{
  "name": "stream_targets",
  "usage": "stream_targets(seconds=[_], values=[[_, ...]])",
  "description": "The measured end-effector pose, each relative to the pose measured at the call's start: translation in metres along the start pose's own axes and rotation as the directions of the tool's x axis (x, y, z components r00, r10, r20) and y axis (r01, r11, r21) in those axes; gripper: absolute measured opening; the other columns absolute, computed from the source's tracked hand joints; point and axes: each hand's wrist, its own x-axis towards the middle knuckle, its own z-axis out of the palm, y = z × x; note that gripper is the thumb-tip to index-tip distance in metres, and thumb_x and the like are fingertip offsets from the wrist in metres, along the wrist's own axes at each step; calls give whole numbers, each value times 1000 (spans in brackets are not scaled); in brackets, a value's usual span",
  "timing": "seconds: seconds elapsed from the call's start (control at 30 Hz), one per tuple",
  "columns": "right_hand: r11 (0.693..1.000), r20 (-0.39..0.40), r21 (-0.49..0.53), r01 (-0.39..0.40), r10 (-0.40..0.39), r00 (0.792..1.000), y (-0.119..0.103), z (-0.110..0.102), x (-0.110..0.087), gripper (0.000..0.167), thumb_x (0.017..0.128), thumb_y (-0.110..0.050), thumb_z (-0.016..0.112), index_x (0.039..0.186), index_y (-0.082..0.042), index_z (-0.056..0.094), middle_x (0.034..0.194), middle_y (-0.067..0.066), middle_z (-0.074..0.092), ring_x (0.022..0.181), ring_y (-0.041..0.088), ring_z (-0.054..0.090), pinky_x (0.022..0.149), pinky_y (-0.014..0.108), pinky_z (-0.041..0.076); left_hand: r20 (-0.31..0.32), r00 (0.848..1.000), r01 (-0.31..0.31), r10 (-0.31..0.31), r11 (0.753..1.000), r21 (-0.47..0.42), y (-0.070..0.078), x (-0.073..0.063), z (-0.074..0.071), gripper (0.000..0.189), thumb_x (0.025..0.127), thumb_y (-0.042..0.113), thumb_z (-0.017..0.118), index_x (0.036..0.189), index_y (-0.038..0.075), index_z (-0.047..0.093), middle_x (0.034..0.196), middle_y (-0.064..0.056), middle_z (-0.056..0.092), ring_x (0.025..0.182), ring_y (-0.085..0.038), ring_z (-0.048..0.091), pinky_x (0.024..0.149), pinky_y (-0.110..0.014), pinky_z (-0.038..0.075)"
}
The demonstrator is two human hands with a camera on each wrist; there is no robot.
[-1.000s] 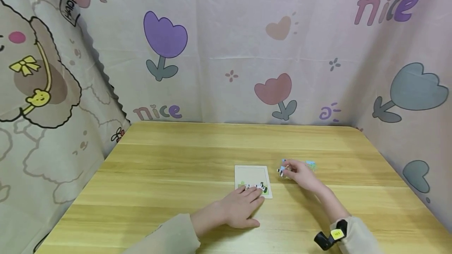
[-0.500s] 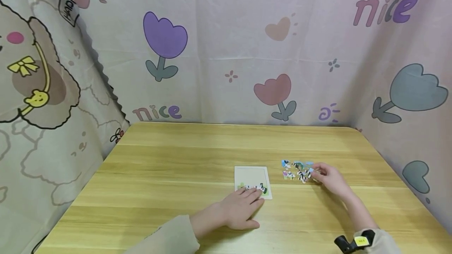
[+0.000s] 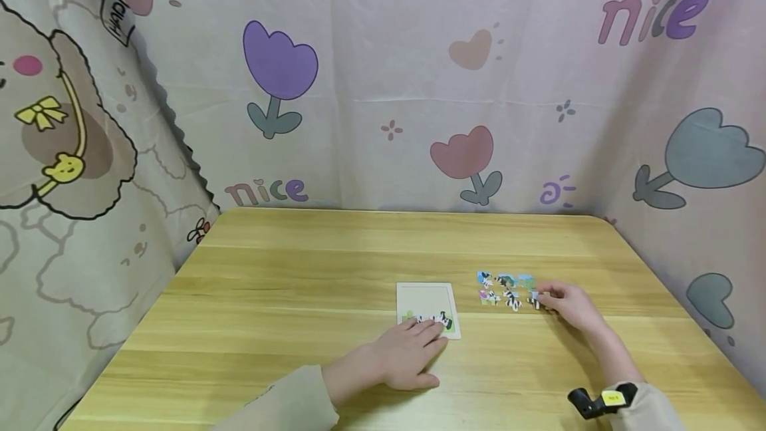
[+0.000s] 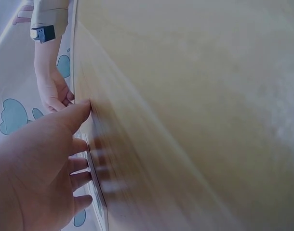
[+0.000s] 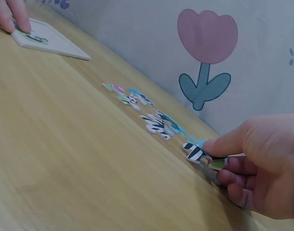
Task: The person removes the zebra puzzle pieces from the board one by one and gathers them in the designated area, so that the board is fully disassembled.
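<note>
My left hand (image 3: 408,356) lies with straight fingers across the lower part of a white puzzle tray (image 3: 423,296). Printed pieces with green and black-and-white shapes show along the tray's bottom, partly covered by the fingertips. At the right, my right hand (image 3: 572,304) pinches a striped puzzle piece (image 5: 195,152) with light blue and green patches. In the right wrist view the thumb lies on the piece and the other fingers curl beside it, close over the table. Just left of that hand are several loose puzzle pieces (image 3: 512,300) in two short rows, with zebra-like stripes, blue and green.
The wooden table (image 3: 299,265) reaches back to a patterned curtain (image 3: 359,32). Another curtain (image 3: 78,251) hangs along the left side. A black wrist camera (image 3: 601,402) sits at the right sleeve.
My right hand has moved right, from the left end of the loose pieces to their right end, uncovering them. It has then lowered the striped puzzle piece slightly. The left hand stays put.
</note>
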Motion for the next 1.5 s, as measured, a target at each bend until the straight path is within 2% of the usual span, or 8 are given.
stream_targets(seconds=[0.23, 0.47, 0.7, 1.03, 1.17, 1.3, 1.5], values=[[992, -36, -124, 3, -7, 999, 2, 5, 3, 23, 83, -20, 68, 95, 0, 64, 83, 7, 56, 74, 19, 47, 63, 32, 38, 2, 1000, 2, -2, 1000, -11, 1, 0, 1, 68, 92, 59, 35, 144, 15, 34, 150, -5, 28, 136, -19, 26, 109, -36, 26], [991, -43, -135, 25, -31, 999, -1, 8, 4, 31, 81, -22, 71, 97, 3, 64, 86, 10, 61, 79, 23, 53, 67, 36, 42, -11, 1000, -11, 11, 1000, -3, 0, -2, 1, 67, 93, 58, 34, 144, 15, 34, 149, -5, 28, 136, -18, 26, 108, -36, 27], [989, -24, -146, 34, -38, 999, -5, 10, 3, 39, 83, -26, 70, 102, 7, 62, 92, 17, 63, 87, 33, 57, 74, 48, 46, -16, 1000, -17, 16, 1000, -4, -1, -2, 4, 66, 94, 57, 33, 144, 14, 33, 150, -5, 27, 136, -19, 25, 109, -37, 26], [989, -89, -142, 40, -53, 995, -8, 10, 3, 38, 83, -25, 69, 102, 7, 61, 93, 20, 63, 88, 36, 58, 75, 50, 46, -11, 1000, -12, 12, 999, -33, -3, 0, 5, 68, 93, 58, 33, 145, 14, 32, 151, -6, 26, 137, -19, 23, 109, -37, 24], [989, -124, -136, 57, -74, 990, -15, 11, 4, 38, 85, -25, 67, 104, 7, 60, 94, 19, 64, 87, 34, 59, 75, 48, 47, -6, 1000, -7, 7, 999, -38, -5, 2, 5, 68, 93, 58, 32, 145, 14, 31, 151, -6, 25, 138, -20, 22, 110, -38, 24], [990, -129, -114, 87, -102, 986, -31, 14, 7, 34, 85, -22, 67, 104, 6, 61, 90, 12, 63, 81, 26, 59, 69, 39, 48, -2, 1000, 1, -1, 1000, -30, -7, 6, 4, 68, 94, 58, 31, 146, 14, 31, 151, -6, 24, 138, -20, 22, 110, -38, 24], [989, -95, -58, 133, -138, 986, -53, 28, 10, 28, 83, -16, 69, 101, 4, 63, 85, 5, 62, 74, 17, 57, 65, 30, 46, -8, 1000, -1, 0, 999, -50, -8, 7, 5, 68, 94, 57, 30, 146, 13, 30, 152, -7, 23, 138, -21, 20, 111, -40, 21]])
